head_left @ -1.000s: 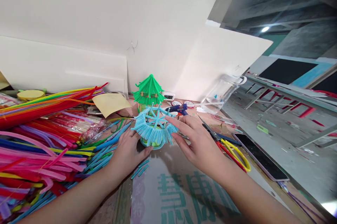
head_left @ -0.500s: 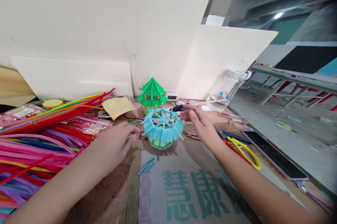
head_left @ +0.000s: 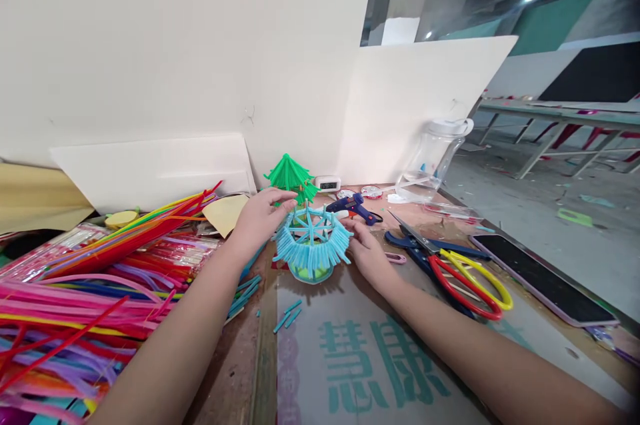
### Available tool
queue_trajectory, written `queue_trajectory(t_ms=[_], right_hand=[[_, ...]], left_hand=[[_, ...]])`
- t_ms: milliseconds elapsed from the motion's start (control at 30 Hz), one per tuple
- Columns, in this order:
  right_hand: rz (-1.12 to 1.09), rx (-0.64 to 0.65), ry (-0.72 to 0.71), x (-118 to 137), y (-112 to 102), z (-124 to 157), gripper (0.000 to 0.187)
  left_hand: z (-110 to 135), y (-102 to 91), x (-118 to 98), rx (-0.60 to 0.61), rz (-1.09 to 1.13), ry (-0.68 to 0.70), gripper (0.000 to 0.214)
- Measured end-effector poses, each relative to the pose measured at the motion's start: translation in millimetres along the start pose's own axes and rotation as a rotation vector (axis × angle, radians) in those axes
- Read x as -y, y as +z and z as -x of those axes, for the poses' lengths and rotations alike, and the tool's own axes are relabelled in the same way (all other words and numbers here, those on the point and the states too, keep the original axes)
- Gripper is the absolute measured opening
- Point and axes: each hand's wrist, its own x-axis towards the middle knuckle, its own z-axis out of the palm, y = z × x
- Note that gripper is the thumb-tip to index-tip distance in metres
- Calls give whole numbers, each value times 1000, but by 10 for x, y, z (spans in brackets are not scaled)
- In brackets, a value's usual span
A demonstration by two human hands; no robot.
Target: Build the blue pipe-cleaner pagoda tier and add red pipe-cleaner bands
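Observation:
A small light-blue pipe-cleaner pavilion model [head_left: 314,248] with a ring of fringed roof and a green base stands on the cardboard. My left hand [head_left: 264,217] curves round its upper left, fingertips at the top of the ring. On the other side my right hand [head_left: 369,253] has fingers and thumb at the right roof edge; some fingertips are hidden behind it. Right behind stands a green pavilion model [head_left: 289,173] with a pointed roof. Several short blue pieces [head_left: 287,315] lie in front, and more cut blue strips [head_left: 245,295] lie beneath my left forearm.
Bundles of coloured pipe cleaners [head_left: 75,305] cover the left side. A glue gun [head_left: 354,206] lies behind my right hand. To the right are scissors [head_left: 465,278], a phone [head_left: 543,278] and a clear jug [head_left: 425,162]. White boards [head_left: 175,65] stand along the back.
My left hand has moved up and right to the blue model. My right hand has come down from beside the glue gun to the model's right edge. The view has shifted slightly.

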Motion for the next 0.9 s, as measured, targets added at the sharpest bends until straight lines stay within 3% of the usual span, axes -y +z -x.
queue_trajectory(t_ms=[133,400,633,900], right_hand=[[-13,101,41,-6,55,-7,38],[36,193,57,62,23,20,18],[123,324,-9,105,-27,55,17],[267,338,-214,132,-52,167,15]], left_hand=[[1,25,-1,21,19,-13,26],[3,9,6,93,142,-112,15],[33,-28,-69,101,137,-115,10],[113,-367,-136,294,128,-22,14]])
